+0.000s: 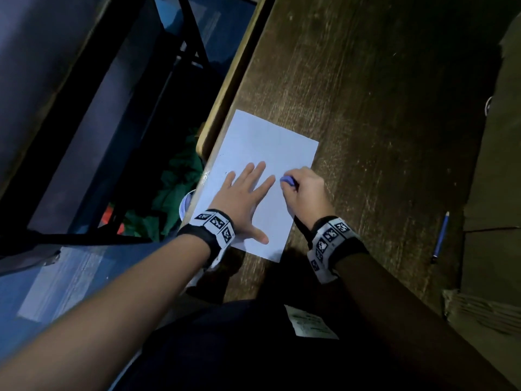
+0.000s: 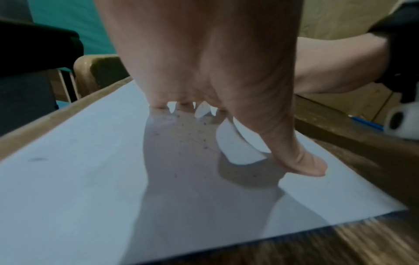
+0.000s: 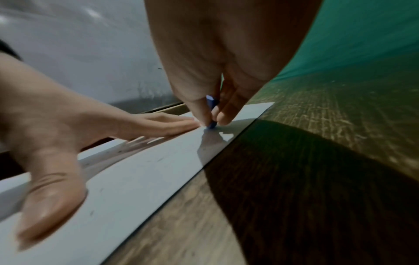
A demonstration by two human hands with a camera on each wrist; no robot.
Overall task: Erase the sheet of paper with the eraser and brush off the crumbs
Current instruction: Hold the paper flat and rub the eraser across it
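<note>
A white sheet of paper lies near the left edge of the dark wooden table. My left hand lies flat on the sheet with fingers spread and straight, pressing it down. My right hand pinches a small blue eraser between thumb and fingers, its tip touching the paper just right of the left fingertips. In the right wrist view the eraser stands nearly upright on the sheet. Dark crumbs dot the paper under my left palm.
A blue pen lies on the table to the right of the sheet. The table's left edge drops off beside the paper, with a dark chair frame and green cloth below. A brown surface borders the right.
</note>
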